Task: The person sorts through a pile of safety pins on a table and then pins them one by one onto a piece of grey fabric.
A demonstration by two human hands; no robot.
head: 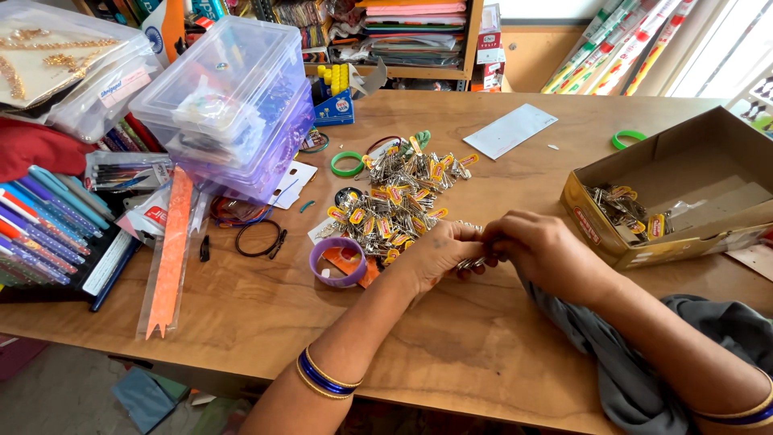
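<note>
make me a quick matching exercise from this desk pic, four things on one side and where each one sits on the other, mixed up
Things:
1. purple bangle
2. cardboard box
3. stacked clear plastic boxes
4. white paper slip

Places:
A. far side of the table, beyond the pile of metal clips
B. right edge of the table, open, a few clips inside
C. just beside the left hand, on the near side of the pile
D. far left of the table, next to the pens

Pairs: 1-C, 2-B, 3-D, 4-A
</note>
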